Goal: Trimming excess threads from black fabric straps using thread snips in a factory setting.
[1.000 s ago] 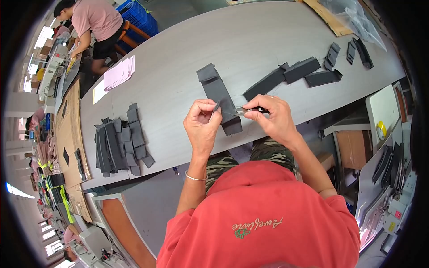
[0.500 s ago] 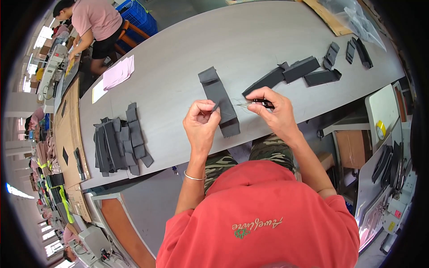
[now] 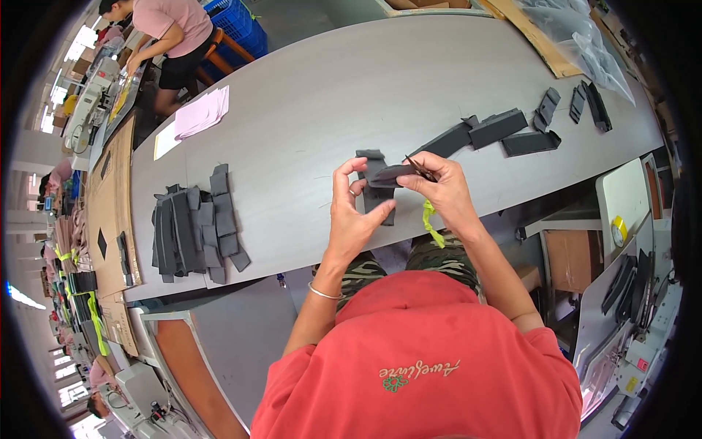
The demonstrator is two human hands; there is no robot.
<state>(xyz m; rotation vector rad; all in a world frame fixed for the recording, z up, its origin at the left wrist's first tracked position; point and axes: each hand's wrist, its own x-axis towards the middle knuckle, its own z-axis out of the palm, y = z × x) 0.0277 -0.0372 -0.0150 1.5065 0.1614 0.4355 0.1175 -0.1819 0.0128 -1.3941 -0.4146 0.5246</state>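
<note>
A dark grey folded fabric piece (image 3: 379, 192) is in front of me at the table's near edge, with part of it lifted toward my right hand. My right hand (image 3: 447, 192) pinches the raised end and also holds small dark thread snips (image 3: 419, 169), their points toward the far left. A bright yellow-green ribbon (image 3: 431, 225) dangles below that hand. My left hand (image 3: 352, 214) is at the piece's left side, thumb and fingers curved and spread apart. Whether its fingertips touch the cloth is hard to tell.
Stacked dark fabric pieces (image 3: 191, 230) lie on the left of the grey table (image 3: 307, 102). More dark pieces (image 3: 497, 128) stretch along the right. Pink sheets (image 3: 202, 113) lie at far left. A person (image 3: 172, 36) works beyond, and clear plastic (image 3: 585, 44) covers the far right corner.
The fabric piece has been lifted and folded, its raised end now in my right hand. My left hand has let go of its pinch and spread. The ribbon has come into view.
</note>
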